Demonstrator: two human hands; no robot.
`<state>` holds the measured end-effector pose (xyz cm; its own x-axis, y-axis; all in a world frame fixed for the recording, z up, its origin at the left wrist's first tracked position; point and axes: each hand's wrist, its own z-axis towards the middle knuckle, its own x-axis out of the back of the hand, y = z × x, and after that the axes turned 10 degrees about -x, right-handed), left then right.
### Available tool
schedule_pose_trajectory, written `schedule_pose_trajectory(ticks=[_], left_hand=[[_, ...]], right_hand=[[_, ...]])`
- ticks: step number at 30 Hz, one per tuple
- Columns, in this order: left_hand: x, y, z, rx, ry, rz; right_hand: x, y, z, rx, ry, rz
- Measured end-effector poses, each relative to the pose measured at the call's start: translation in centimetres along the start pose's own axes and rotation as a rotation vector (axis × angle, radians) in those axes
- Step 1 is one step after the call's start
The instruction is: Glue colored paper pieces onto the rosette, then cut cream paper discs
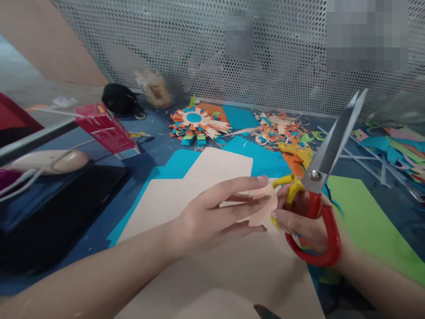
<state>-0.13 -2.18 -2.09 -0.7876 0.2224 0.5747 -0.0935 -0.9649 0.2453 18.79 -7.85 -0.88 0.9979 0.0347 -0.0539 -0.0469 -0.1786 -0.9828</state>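
My left hand (pixel 212 212) is over the large peach sheets, its fingers stretched out and closed on a small peach paper piece (pixel 264 206). The piece looks bent or folded. My right hand (pixel 305 221) grips scissors (pixel 320 170) with red and yellow handles. Their blades point up and to the right, nearly together, away from the paper. The right thumb and fingers also touch the right edge of the small piece. Beneath both hands lie peach sheets (pixel 159 208), on top of blue paper (pixel 175 159). Part of the scissors' handle is hidden by the right hand.
Behind the sheets lie a layered paper flower (pixel 194 118) and a heap of paper scraps (pixel 282 126). A green sheet (pixel 361 212) is at right, beside clear sticks (pixel 383 170). Left are a pink carton (pixel 104 130), computer mouse (pixel 63 161) and black pad (pixel 66 208). A perforated metal panel (pixel 186 40) stands behind.
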Motion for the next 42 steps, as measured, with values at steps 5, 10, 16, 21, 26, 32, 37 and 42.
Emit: schedule_pose_trajectory(ticks=[5,10,16,21,26,32,37,42], left_hand=[[0.1,-0.1,0.2,-0.027,-0.012,-0.001],[-0.2,-0.1,0.2,0.142,0.143,-0.218],[-1.1,0.2,0.6,0.606,0.193,-0.563],[-1.0,0.2,1.1,0.737,0.246,-0.660],[-0.7,0.2,1.2,0.764,0.181,-0.676],[-0.8,0.4,1.1,0.817,0.178,-0.710],[-0.7,0.6,1.3,0.854,0.106,-0.746],[-0.7,0.8,1.4,0.972,-0.100,-0.822]], right_hand=[[-0.1,-0.4,-0.2,-0.005,-0.035,-0.011],[0.0,0.2,-0.2,0.064,-0.002,0.009],[0.5,0.9,-0.4,0.091,-0.003,-0.106],[0.5,0.9,-0.4,0.081,0.013,-0.157],[0.1,0.6,-0.4,0.084,0.010,-0.159],[0.0,0.5,-0.4,0.127,0.024,-0.168],[-0.5,0.0,-0.3,0.141,0.046,-0.203],[-1.1,-0.5,-0.5,0.070,0.021,-0.128]])
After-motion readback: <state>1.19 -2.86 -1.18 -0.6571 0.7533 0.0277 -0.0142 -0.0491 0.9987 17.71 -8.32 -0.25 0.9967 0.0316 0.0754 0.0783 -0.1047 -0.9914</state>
